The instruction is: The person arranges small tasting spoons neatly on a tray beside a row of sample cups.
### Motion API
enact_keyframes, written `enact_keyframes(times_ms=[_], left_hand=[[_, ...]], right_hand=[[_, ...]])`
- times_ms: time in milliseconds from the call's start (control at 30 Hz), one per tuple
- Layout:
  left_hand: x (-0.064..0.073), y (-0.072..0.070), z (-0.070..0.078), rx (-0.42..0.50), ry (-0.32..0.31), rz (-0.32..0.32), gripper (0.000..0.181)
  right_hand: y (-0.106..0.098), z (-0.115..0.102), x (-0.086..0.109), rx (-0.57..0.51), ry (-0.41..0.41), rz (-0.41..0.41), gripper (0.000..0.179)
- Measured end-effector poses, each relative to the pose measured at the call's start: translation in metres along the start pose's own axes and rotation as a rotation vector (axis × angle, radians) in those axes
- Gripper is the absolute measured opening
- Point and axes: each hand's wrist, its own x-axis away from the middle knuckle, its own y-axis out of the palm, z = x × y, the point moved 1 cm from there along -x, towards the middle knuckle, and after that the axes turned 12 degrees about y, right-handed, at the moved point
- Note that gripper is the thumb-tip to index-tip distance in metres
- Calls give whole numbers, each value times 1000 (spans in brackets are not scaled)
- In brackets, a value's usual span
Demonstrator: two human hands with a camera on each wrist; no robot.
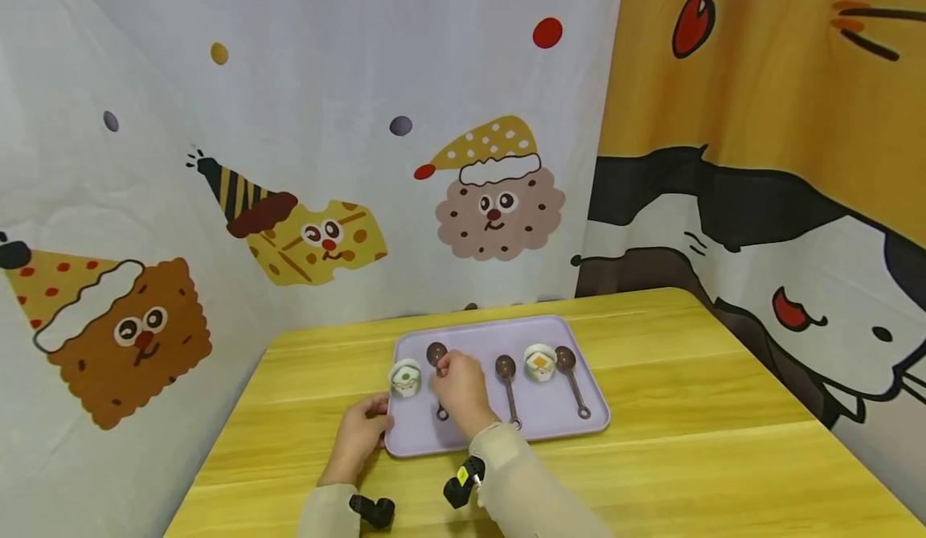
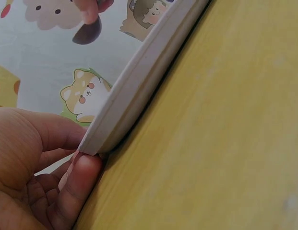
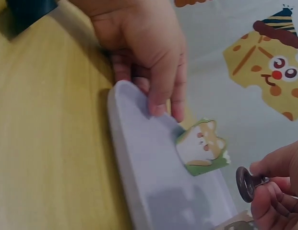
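Observation:
My left hand grips the lilac tray at its left edge; in the left wrist view thumb and fingertips pinch the rim. My right hand holds a dark brown round-bowled spoon by its handle, above the tray's left part. In the right wrist view the spoon's ring end sticks out from the pinching fingers. Left of that spoon stands a small cup printed with a cartoon dog. Toward the right of the tray are a middle spoon, a second cup and a right spoon.
The tray lies on a yellow wood-grain table. Behind the table hangs a curtain printed with cartoon biscuits, cheese and animals. A black wrist device sits at the right sleeve, another black device at the left.

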Motion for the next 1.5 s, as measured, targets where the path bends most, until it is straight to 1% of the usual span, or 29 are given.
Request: enact_keyframes(times_ms=[133, 300, 367, 467, 567, 700, 767, 967, 1200, 1400, 1500], left_hand=[[-1, -1, 2, 2, 2, -4, 43], [-1, 0, 4, 16, 15, -4, 43], [0, 0, 4, 20, 20, -6, 43], [1, 0, 5, 26, 9, -5, 43], [2, 1, 4, 21, 13, -7, 43], [3, 0, 3, 24, 13, -4, 43], [3, 0, 3, 28, 10, -3, 44], [3, 0, 3, 29, 12, -4, 44], [3, 0, 4, 32, 8, -4, 44], [3, 0, 5, 28, 7, 0, 45], [4, 0, 5, 24, 12, 0, 45]], right_hand=[[7, -1, 3, 37, -34, 34, 17], [15, 1, 6, 97, -86, 82, 17], [19, 3, 8, 122, -95, 97, 17], [24, 6, 10, 155, -97, 113, 18], [26, 8, 12, 157, -86, 103, 18], [28, 10, 15, 141, -57, 48, 18], [30, 10, 16, 143, -54, 33, 19], [34, 13, 19, 183, -84, 56, 20], [36, 16, 22, 190, -57, 51, 19], [42, 24, 22, 234, -71, 51, 19], [44, 25, 22, 239, -80, 55, 20]])
